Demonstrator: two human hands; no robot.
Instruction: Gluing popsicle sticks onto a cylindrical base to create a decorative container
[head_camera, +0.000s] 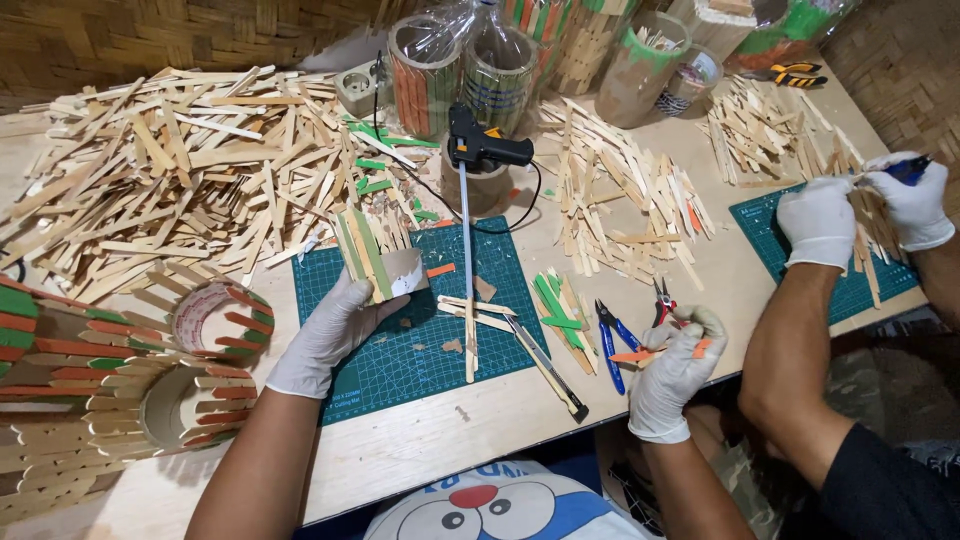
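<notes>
clear plastic wrapping (455, 22) over the stick-covered cylinders at the table's far edge, no labels, signs, screens

Both of the wearer's hands are gloved: the left hand (335, 330) sits in a thin, whitish disposable glove, wrinkled across the back and ending at the wrist. The right hand (675, 365) wears the same pale, crinkled glove with a rolled cuff. Both forearms are bare, no sleeves showing. Between the forearms there's a blue, white and red cartoon-print garment (500, 505).

Left hand (335, 330) gripping; right hand (675, 375) pinching.
</notes>
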